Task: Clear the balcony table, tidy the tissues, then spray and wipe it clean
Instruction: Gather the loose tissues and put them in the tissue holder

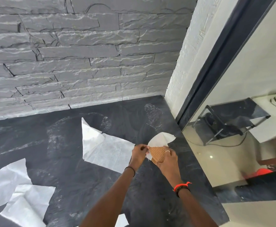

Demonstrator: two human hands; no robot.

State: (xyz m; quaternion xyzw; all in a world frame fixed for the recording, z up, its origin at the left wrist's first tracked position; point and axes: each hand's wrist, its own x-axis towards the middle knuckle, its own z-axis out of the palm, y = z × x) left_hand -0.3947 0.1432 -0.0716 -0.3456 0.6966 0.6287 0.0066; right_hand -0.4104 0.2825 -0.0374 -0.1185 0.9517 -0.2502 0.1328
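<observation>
Tissue sits pinched in our left hand fingers at centre frame. Our right hand grips a woven holder, likely to tuck it in.

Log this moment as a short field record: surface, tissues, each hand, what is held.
surface: dark table, dusty, with pale smudges
backdrop: grey stone wall
loose tissues: one spread sheet mid-table; crumpled sheets at the near left
left hand: pinching the edge of a white tissue
right hand: holding a tan ribbed holder with that tissue
spray or cloth: none in view
</observation>
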